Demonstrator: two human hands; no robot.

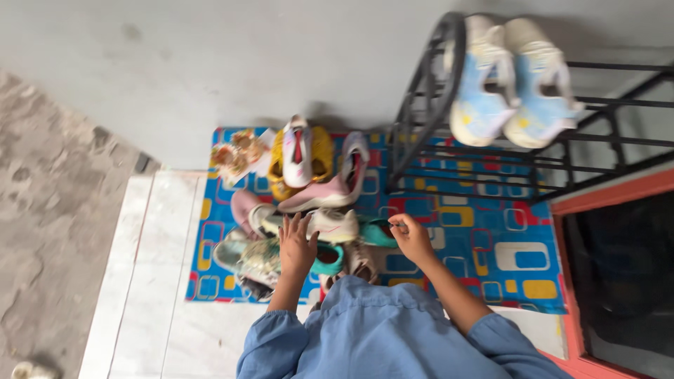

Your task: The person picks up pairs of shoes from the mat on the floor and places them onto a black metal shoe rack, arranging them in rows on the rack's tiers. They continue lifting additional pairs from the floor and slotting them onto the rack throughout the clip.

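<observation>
Head view: left hand [296, 244] is spreading released fingers over a white shoe [335, 224] in the shoe pile [295, 210] on the mat [491, 245]; right hand [411, 237] is pinching something small, unidentifiable. Risk: stacked shoes are likely sliding if nudged.

A white sneaker [330, 224] lies on its side atop a teal shoe [375, 234], amid the pile.
</observation>
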